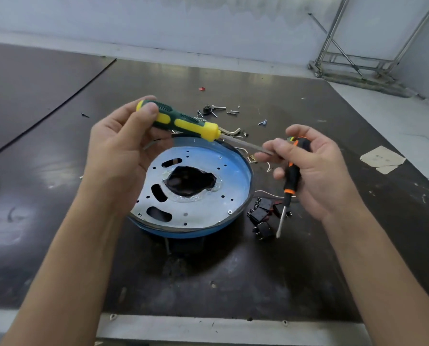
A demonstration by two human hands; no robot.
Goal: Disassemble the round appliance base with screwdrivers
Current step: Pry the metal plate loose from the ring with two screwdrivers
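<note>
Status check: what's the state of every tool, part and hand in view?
round base: on table, metal plate in place, no tool touching it.
left hand: grips green-yellow screwdriver handle.
green-yellow screwdriver: held above base, shaft end touched by right hand.
right hand: holds orange-black screwdriver.
orange-black screwdriver: tip down, off base.
loose screws: lying beyond base.
black switches: lying beside base.

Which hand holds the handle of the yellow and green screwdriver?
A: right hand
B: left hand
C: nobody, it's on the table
B: the left hand grips the yellow and green screwdriver by its handle; the right hand holds the orange and black screwdriver.
</note>
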